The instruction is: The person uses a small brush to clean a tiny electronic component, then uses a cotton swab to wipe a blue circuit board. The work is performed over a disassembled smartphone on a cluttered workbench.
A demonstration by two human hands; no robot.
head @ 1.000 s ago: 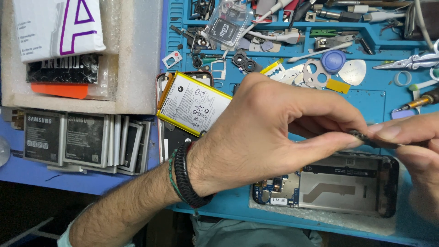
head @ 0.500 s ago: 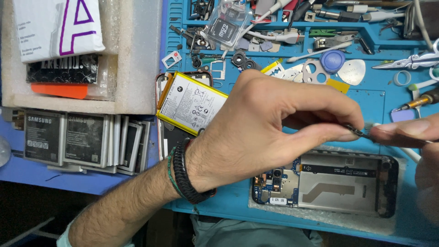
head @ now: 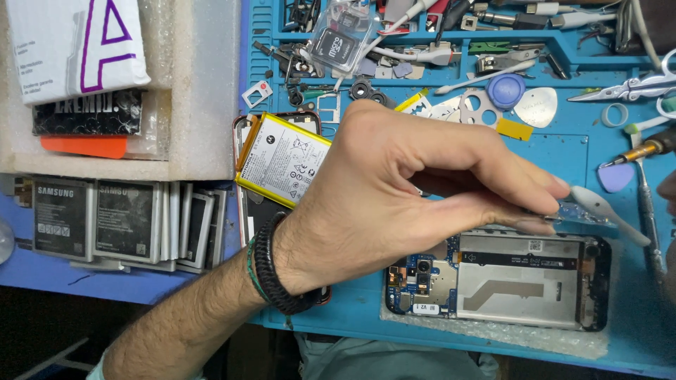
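Fingers [head: 542, 184] of the left hand [head: 394, 190] are pinched shut, thumb against forefinger, on a small translucent strip [head: 574, 211] at centre right of the frame, just above the top edge of the opened phone [head: 514, 281]. A white plastic pry tool [head: 605, 211] touches the strip from the right. Only a sliver of the right hand [head: 667, 186] shows at the right edge, so I cannot tell whether its fingers are closed. The phone lies back-off on a piece of clear bubble wrap [head: 493, 336] on the blue mat surface [head: 549, 151], its blue circuit board [head: 422, 278] facing left. Behind the left hand, left of centre, a yellow-edged flat battery [head: 278, 158] rests tilted on another opened phone. Grey batteries [head: 105, 218] stand in a row at lower left. Scissors [head: 634, 86] and a blue cap [head: 505, 90] sit in the upper right.
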